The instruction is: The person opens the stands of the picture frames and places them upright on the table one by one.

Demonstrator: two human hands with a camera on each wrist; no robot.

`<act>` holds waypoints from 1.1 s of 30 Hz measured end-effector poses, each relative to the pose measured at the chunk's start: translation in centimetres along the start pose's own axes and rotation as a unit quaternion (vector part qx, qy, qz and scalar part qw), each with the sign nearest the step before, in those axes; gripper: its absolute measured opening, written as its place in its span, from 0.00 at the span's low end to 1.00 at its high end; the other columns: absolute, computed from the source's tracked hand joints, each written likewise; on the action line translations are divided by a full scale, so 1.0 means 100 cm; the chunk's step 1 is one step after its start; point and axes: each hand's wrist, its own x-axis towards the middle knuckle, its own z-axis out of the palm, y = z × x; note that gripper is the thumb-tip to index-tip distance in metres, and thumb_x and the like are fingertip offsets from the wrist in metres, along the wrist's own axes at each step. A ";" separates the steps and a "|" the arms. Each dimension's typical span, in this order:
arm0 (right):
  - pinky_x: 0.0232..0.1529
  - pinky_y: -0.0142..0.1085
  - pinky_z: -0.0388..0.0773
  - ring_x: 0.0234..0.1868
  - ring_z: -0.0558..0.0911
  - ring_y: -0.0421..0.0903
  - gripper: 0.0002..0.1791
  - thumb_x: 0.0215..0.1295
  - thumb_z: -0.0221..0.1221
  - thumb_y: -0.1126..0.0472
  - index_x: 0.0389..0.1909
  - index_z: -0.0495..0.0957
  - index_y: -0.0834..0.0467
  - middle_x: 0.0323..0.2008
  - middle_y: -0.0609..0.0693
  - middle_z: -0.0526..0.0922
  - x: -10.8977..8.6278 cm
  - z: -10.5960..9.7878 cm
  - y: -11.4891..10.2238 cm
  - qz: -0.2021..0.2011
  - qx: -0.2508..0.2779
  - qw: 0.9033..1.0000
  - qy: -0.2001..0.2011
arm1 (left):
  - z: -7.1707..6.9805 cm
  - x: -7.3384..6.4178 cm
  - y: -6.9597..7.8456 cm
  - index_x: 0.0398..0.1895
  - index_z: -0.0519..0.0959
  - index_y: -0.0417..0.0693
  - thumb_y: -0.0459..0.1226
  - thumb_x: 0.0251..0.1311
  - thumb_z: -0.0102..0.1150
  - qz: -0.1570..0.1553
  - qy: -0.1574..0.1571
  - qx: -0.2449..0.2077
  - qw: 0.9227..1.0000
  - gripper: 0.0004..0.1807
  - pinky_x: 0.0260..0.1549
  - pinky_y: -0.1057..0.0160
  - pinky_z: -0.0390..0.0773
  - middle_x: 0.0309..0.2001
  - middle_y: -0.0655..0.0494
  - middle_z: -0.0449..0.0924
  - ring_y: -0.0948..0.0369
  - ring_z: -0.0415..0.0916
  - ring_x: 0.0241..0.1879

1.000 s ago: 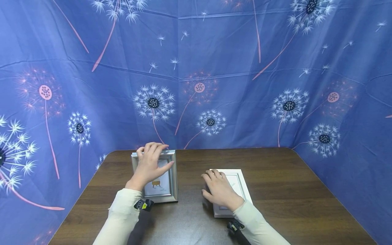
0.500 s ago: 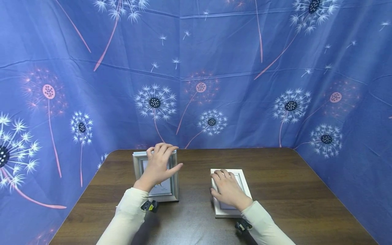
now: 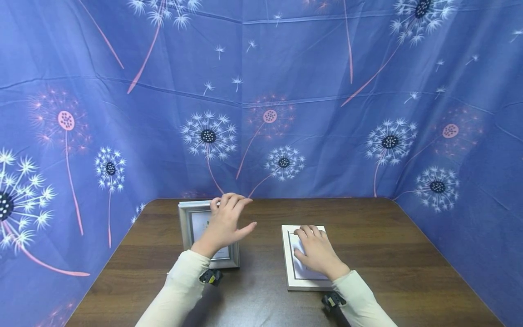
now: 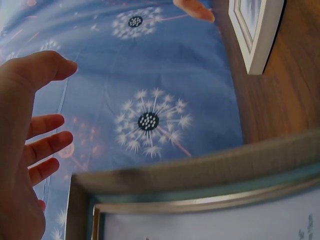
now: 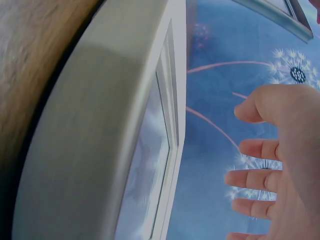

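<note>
A silver-grey picture frame (image 3: 185,231) stands on the left of the table, its lower right partly hidden behind my left hand (image 3: 226,223). The hand is raised in front of its right side, fingers loosely bent and thumb spread, holding nothing. In the left wrist view a gap shows between the fingers (image 4: 50,145) and the frame's border (image 4: 195,172). To the right, a white picture frame (image 3: 288,261) appears to lie face up. Over its right half hovers my right hand (image 3: 322,255), relaxed; the right wrist view shows its fingers (image 5: 255,180) apart from the white border (image 5: 90,135).
The brown wooden table (image 3: 261,290) stretches between and around the two frames. Behind it and at both sides hangs a blue cloth (image 3: 327,136) printed with dandelions. A small black device (image 3: 211,277) sits at the left wrist, another (image 3: 333,299) at the right.
Both hands have drifted right: the left from the silver-grey frame's middle to its right side, the right across the white frame. The frames stay in place while the head view shifts slightly.
</note>
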 end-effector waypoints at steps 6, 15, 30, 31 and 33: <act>0.53 0.60 0.68 0.58 0.72 0.63 0.21 0.56 0.61 0.56 0.50 0.75 0.59 0.53 0.60 0.77 -0.006 -0.003 0.009 0.014 0.006 1.000 0.014 | 0.009 0.001 0.010 0.56 0.77 0.46 0.51 0.50 0.71 0.002 -0.016 0.000 1.000 0.31 0.53 0.39 0.56 0.50 0.53 0.76 0.51 0.65 0.55; 0.54 0.63 0.67 0.59 0.71 0.65 0.21 0.58 0.61 0.57 0.52 0.75 0.60 0.54 0.63 0.76 -0.014 -0.006 0.025 0.039 0.010 0.999 0.013 | 0.021 0.003 0.025 0.58 0.76 0.48 0.51 0.53 0.69 0.002 -0.056 0.013 0.998 0.31 0.51 0.40 0.57 0.51 0.53 0.75 0.52 0.65 0.56; 0.52 0.66 0.66 0.58 0.70 0.68 0.20 0.60 0.62 0.56 0.52 0.76 0.58 0.56 0.64 0.75 -0.023 -0.015 0.043 0.086 0.002 0.996 0.014 | 0.055 0.006 0.043 0.59 0.75 0.49 0.52 0.55 0.66 0.005 -0.118 0.013 0.993 0.30 0.53 0.45 0.57 0.51 0.57 0.74 0.55 0.64 0.57; 0.52 0.66 0.66 0.58 0.70 0.68 0.20 0.60 0.62 0.56 0.51 0.76 0.58 0.56 0.64 0.75 -0.024 -0.016 0.043 0.087 0.003 0.996 0.016 | 0.057 0.006 0.044 0.59 0.75 0.49 0.52 0.55 0.66 0.004 -0.121 0.012 0.993 0.30 0.53 0.45 0.57 0.51 0.57 0.74 0.55 0.64 0.57; 0.51 0.66 0.66 0.58 0.70 0.68 0.20 0.60 0.62 0.56 0.51 0.76 0.58 0.55 0.63 0.75 -0.025 -0.016 0.044 0.091 0.007 0.996 0.021 | 0.061 0.006 0.046 0.59 0.75 0.49 0.52 0.55 0.66 0.001 -0.126 0.011 0.992 0.30 0.54 0.45 0.57 0.52 0.57 0.74 0.55 0.64 0.58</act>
